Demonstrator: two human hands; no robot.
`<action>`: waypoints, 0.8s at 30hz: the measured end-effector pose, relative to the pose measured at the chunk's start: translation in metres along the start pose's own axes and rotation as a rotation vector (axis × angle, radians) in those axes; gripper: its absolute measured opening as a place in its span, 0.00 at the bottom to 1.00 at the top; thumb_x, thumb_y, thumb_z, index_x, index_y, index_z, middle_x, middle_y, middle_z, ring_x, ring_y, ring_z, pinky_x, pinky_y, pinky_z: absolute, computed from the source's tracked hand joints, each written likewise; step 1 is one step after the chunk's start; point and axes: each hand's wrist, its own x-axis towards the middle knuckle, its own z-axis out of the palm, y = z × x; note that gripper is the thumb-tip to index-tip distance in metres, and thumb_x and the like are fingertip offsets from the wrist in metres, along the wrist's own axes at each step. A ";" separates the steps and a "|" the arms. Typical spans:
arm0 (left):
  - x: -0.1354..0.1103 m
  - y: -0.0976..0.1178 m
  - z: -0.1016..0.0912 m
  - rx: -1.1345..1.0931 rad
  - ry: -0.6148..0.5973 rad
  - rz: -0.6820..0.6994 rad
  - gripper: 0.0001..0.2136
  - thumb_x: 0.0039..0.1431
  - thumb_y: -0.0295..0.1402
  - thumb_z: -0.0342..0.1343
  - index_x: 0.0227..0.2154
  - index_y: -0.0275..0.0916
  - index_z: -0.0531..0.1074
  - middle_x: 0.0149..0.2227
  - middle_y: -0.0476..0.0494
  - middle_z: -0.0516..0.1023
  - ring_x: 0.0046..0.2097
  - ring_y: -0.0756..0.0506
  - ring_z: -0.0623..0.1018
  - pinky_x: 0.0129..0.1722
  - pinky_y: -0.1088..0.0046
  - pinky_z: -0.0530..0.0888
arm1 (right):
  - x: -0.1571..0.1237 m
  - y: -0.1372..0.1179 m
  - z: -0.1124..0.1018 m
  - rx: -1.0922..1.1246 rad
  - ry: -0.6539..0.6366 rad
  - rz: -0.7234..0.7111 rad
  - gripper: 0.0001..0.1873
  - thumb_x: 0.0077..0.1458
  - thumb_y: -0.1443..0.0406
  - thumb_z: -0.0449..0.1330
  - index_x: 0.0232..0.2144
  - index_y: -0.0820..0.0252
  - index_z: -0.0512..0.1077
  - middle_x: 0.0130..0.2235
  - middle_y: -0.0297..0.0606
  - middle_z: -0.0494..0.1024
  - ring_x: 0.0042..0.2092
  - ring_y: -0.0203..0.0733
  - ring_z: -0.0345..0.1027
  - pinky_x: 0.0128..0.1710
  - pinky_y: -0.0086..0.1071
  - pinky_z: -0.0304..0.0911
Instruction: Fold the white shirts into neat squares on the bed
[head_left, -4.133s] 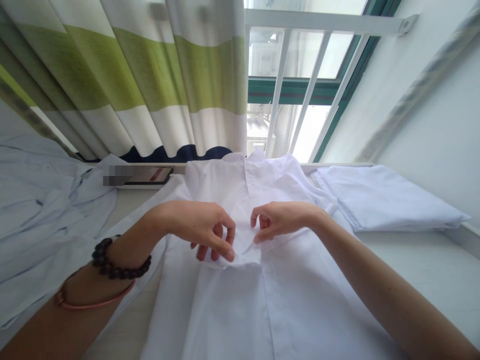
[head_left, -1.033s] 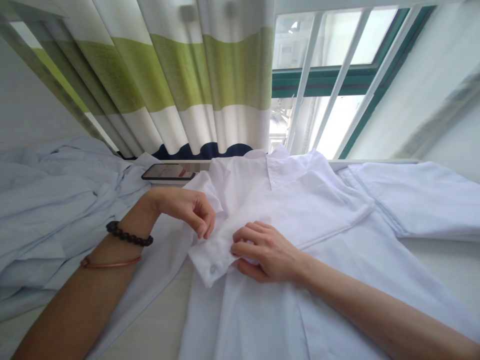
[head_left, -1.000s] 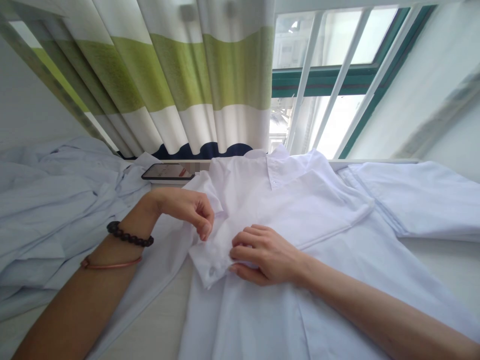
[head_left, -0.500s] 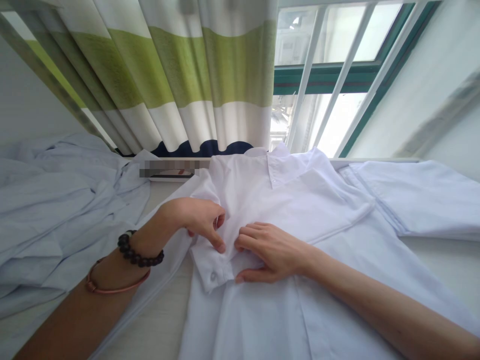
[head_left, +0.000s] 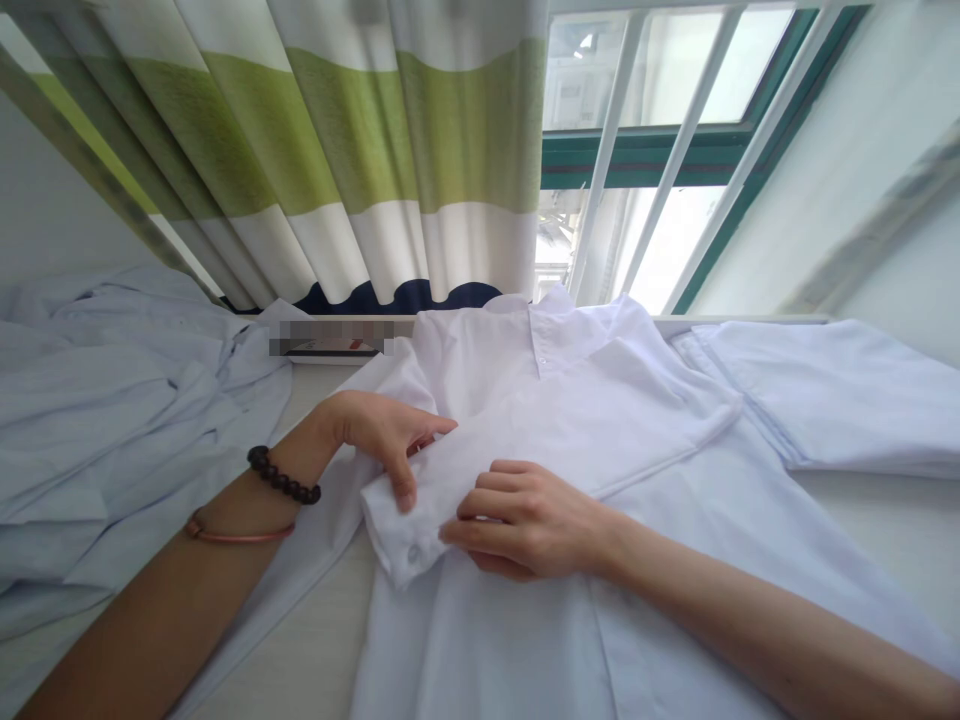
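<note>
A long white collared shirt (head_left: 660, 560) lies spread before me, one sleeve folded across its front. The cuff (head_left: 405, 550) of that sleeve, with a button on it, points to the lower left. My left hand (head_left: 386, 435) rests on the sleeve just above the cuff, thumb and fingers spread apart. On the sleeve's lower edge, my right hand (head_left: 525, 520) has its fingers curled round the cloth beside the cuff; its thumb is mostly hidden. The other sleeve stretches under my left forearm.
Crumpled white cloth (head_left: 97, 410) is heaped on the left. A folded white garment (head_left: 847, 390) lies at the right on the pale table (head_left: 862, 510). At the back edge is a small flat box (head_left: 330, 345), partly blurred. Behind hang a striped curtain (head_left: 337, 130) and white window bars (head_left: 667, 160).
The cuff has shifted slightly left. My left hand has moved left and widened its thumb and fingers. My right hand has slid left towards the cuff, with its fingers drawn in.
</note>
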 end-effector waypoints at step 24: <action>-0.002 0.012 0.003 0.365 0.380 -0.225 0.36 0.43 0.53 0.63 0.52 0.40 0.64 0.42 0.42 0.76 0.34 0.44 0.76 0.29 0.74 0.70 | -0.007 0.037 -0.057 0.352 -0.121 0.538 0.14 0.61 0.65 0.51 0.29 0.62 0.75 0.29 0.35 0.77 0.28 0.33 0.66 0.30 0.28 0.60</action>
